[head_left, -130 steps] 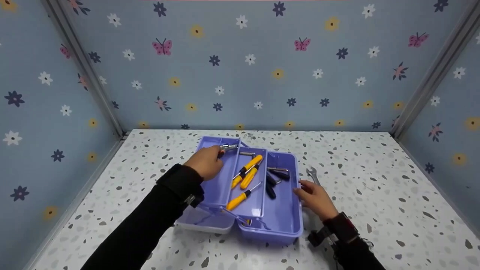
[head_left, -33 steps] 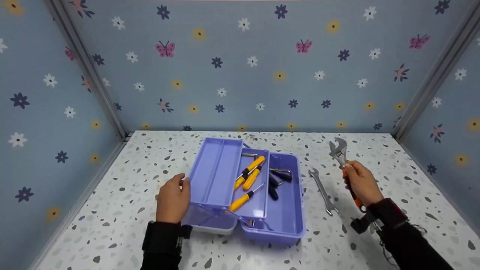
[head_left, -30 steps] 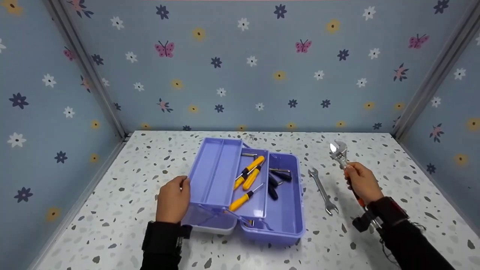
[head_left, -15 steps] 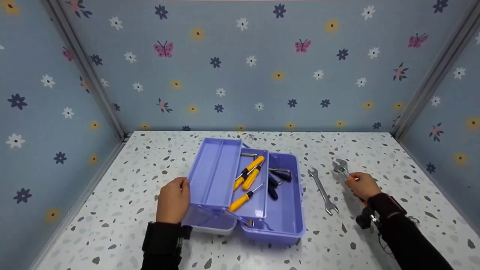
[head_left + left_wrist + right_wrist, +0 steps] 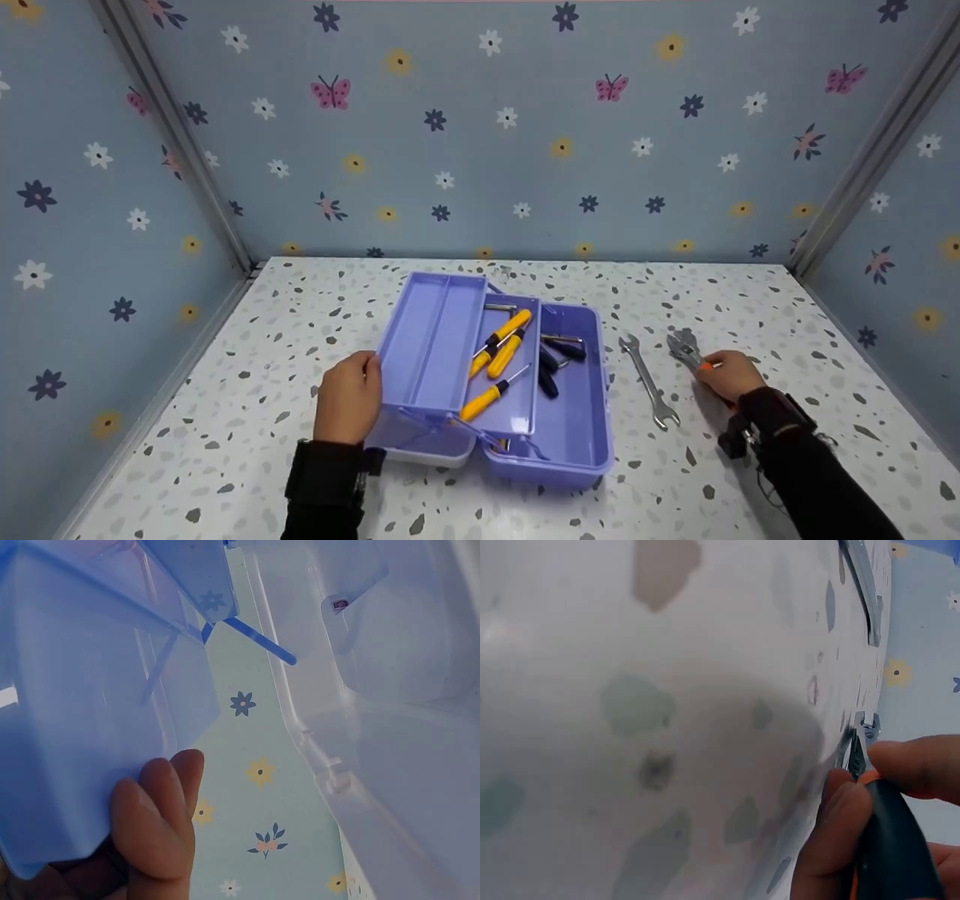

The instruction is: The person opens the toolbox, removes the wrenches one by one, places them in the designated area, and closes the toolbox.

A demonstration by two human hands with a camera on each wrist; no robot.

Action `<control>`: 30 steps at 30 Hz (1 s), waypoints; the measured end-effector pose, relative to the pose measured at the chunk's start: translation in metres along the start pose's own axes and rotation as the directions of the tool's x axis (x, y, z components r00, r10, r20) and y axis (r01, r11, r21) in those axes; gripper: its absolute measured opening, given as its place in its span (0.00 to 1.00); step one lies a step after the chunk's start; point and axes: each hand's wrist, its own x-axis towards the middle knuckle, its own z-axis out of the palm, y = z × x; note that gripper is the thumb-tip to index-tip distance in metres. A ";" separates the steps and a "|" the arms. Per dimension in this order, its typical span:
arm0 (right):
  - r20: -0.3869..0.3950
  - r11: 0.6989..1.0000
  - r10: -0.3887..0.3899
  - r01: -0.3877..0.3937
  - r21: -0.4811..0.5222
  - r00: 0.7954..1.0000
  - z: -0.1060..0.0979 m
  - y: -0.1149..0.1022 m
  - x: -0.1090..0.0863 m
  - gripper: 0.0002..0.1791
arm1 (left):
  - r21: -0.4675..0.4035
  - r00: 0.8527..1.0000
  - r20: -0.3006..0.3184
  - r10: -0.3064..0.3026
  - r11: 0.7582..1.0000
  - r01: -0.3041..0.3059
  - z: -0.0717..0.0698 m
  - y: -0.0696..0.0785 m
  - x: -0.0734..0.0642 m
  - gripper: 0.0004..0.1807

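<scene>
An open purple toolbox stands mid-table with its trays fanned out. My left hand grips the left edge of the raised upper tray; the left wrist view has its curled fingers against the tray's side. My right hand holds an adjustable wrench by its orange and dark handle, low at the tabletop. That handle lies between thumb and fingers in the right wrist view. A double open-end wrench rests on the table between box and right hand.
Several yellow-handled screwdrivers lie in the middle tray. Black-handled tools are in the deep right compartment. The toolbox lid is folded out beneath the upper tray. Patterned panels enclose the speckled table.
Earlier my left hand held a shiny metal tool over the upper tray; now it grips the tray's edge. My right hand has lowered the adjustable wrench from raised to the tabletop.
</scene>
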 end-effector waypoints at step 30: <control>0.034 0.995 0.097 -0.098 0.030 0.995 -0.002 -0.002 -0.004 0.12 | -0.001 1.000 0.024 -0.009 1.000 0.009 -0.001 0.000 0.001 0.15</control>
